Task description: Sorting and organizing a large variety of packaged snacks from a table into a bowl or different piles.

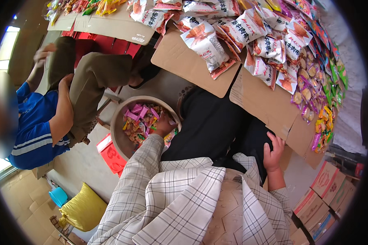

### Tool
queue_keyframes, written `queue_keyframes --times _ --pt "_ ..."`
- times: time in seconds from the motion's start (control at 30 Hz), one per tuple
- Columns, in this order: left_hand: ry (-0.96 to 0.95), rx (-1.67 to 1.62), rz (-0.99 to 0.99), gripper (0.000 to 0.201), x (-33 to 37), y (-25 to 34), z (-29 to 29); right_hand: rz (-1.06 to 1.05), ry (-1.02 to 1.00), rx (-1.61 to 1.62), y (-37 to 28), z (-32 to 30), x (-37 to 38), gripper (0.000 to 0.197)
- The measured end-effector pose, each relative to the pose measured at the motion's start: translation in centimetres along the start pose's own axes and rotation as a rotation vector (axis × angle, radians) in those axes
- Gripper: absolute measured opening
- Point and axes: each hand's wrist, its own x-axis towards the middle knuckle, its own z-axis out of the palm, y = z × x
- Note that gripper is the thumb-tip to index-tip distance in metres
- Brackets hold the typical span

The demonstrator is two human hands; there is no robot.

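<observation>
Grey floor [79,171]; glossy pink, orange packets [140,112] in basin [116,134]. Left fingers [163,118] among packets, grip unclear; right fingers [274,141] parted, empty.

- Around the left hand [164,125], the basin rim [140,99] bars sideways passage; upward lies open;
- right of that hand, a black-trousered leg [210,126] stands in the way;
- ahead of the right hand [274,152], cardboard [270,102] blocks, packets [243,30] heaped beyond;
- right of it, floor [297,175] shows between cardboard and stacked cartons [323,188].
</observation>
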Motion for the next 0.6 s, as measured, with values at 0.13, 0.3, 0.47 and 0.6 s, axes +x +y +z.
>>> queue_keyframes --times 0.13,0.3,0.47,0.6 --pt "0.163 -0.265 -0.073 0.072 -1.4 3.5 -5.2 0.055 -0.005 -0.002 0.6 -0.7 -0.8 0.036" --pt "0.467 -0.511 -0.263 0.039 -3.8 -1.6 -8.0 0.027 0.011 0.050 0.3 -0.1 -0.1 0.035" --pt "0.379 -1.552 -0.349 0.031 -5.8 1.7 -13.4 0.034 0.036 0.073 -0.1 -0.6 -0.3 0.034" --pt "0.233 -1.816 -0.049 0.034 -6.3 5.0 -17.0 0.039 0.045 0.088 -0.4 -0.8 -0.3 0.034"
